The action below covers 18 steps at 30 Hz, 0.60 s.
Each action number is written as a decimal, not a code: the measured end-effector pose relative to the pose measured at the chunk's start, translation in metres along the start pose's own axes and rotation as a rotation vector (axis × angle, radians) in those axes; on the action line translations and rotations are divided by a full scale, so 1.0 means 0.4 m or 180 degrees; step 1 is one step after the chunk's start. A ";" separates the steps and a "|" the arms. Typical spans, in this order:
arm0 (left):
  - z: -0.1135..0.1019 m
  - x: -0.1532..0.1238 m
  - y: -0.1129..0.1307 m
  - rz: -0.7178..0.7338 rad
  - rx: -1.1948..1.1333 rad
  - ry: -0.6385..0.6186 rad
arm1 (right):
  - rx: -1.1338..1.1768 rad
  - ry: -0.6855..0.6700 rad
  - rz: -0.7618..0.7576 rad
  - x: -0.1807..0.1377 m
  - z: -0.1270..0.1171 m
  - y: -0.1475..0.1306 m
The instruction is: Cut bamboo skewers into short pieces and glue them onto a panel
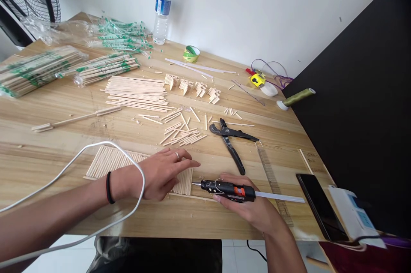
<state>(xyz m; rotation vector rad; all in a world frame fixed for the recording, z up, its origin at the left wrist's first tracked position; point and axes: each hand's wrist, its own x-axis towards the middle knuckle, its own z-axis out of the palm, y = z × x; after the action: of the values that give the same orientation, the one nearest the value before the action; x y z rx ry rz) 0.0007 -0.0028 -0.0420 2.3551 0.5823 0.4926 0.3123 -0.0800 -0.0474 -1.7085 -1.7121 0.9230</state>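
Observation:
A flat panel of wooden sticks (107, 162), laid side by side, lies at the table's front. My left hand (160, 172) rests over its right part, fingers outstretched, holding nothing visible. In my right hand (257, 213) is a black hot glue gun (227, 190), its metal nozzle pointing left at the panel's right edge. I cannot tell whether the nozzle touches it. A translucent glue stick (282, 197) protrudes from the gun's rear. A white cable (72, 163) loops over my left wrist. Short cut sticks (184, 133) lie scattered beyond my left hand.
Black cutters (231, 140) and a clear ruler (272, 178) lie beyond my right hand; a phone (321, 206) is at right. Long sticks (136, 93), small stick assemblies (186, 86), bagged sticks (38, 69) and a bottle (162, 9) stand farther back. A black panel (359, 93) borders the right.

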 end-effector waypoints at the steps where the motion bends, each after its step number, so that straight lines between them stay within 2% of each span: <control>1: 0.000 0.000 0.000 0.0011 0.0005 0.0006 | 0.0004 -0.0051 -0.0027 0.002 -0.002 -0.002; 11: 0.003 -0.002 -0.001 0.0026 0.0033 0.0021 | 0.0018 -0.0151 -0.0171 0.020 -0.001 0.023; 18: 0.002 0.002 0.000 0.0002 0.0012 -0.0014 | -0.0044 -0.0585 -0.0388 0.037 -0.010 -0.027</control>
<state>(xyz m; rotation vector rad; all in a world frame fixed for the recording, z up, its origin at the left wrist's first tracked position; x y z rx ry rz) 0.0015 -0.0028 -0.0422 2.3595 0.5811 0.4869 0.3080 -0.0643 -0.0376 -1.5486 -1.9220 1.0407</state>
